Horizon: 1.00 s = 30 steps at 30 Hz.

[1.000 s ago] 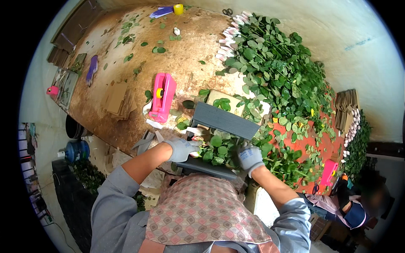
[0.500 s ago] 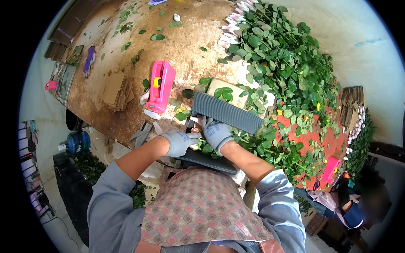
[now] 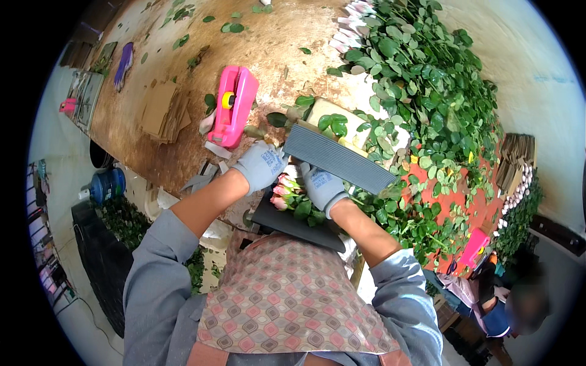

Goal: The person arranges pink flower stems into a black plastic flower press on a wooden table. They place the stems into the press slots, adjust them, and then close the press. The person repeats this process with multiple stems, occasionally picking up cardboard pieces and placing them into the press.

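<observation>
Pink-and-cream roses (image 3: pixel 282 191) with green leaves lie in a dark holder, between its raised grey ridged panel (image 3: pixel 339 160) and its lower black panel (image 3: pixel 293 224). My left hand (image 3: pixel 262 167), in a grey glove, is at the panel's left end, above the blooms. Its fingers are bent together; what they grip is hidden. My right hand (image 3: pixel 323 186), also gloved, is closed around the roses' leafy side, its fingertips partly under the ridged panel. A pink tape dispenser (image 3: pixel 235 108) with a yellow core stands beyond my left hand.
A large heap of leafy rose stems (image 3: pixel 427 79) covers the table's right side. Cardboard sheets (image 3: pixel 162 111) and a purple glove (image 3: pixel 124 64) lie at left. A pale block (image 3: pixel 336 125) sits behind the panel. Another person (image 3: pixel 513 305) is at the far right.
My left hand has moved up and away from the roses to the panel's left end, uncovering the pink blooms. My right hand stays by the stems. The whole view has shifted slightly.
</observation>
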Motion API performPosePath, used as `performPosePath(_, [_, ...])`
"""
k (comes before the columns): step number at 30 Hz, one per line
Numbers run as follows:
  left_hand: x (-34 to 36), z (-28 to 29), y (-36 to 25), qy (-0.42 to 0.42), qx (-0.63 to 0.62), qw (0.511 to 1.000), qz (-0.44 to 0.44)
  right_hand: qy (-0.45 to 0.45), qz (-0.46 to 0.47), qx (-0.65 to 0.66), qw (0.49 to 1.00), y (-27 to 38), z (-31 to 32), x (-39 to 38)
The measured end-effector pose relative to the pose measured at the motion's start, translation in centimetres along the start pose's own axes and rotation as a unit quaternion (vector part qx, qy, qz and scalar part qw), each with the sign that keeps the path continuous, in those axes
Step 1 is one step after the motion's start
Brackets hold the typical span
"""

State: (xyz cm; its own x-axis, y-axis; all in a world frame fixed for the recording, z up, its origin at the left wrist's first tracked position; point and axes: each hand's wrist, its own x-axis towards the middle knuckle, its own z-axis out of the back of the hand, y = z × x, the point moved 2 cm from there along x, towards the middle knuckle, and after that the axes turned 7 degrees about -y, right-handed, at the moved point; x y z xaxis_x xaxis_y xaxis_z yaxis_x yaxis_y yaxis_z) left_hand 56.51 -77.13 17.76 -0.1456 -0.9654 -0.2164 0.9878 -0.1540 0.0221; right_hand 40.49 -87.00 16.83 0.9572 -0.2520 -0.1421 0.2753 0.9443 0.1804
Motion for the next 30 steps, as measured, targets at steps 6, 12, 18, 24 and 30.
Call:
performPosePath(6, [-1.0, 2.9, 0.2, 0.155, 0.053, 0.979, 0.118, -0.007, 0.009, -0.04, 0.999, 0.5, -0.4, -0.1])
performPosePath(12, [-2.8, 7.5, 0.4, 0.196, 0.052, 0.979, 0.031, 0.021, 0.036, -0.036, 0.999, 1.0, -0.1, -0.1])
performPosePath(18, [-2.6, 3.5, -2.9, 0.046, -0.212, 0.971, -0.098, 0.029, -0.018, 0.073, 0.997, 0.4, -0.2, 0.2])
performPosePath(24, [-2.6, 2.8, -3.2, 0.163, -0.198, 0.966, -0.02, -0.074, 0.088, 0.1, 0.988, 2.6, 12.1, -0.7])
performPosePath(30, [-3.5, 2.5, -3.2, 0.111, -0.288, 0.951, -0.002, -0.417, -0.043, 0.167, 0.893, -15.8, 20.1, 8.3])
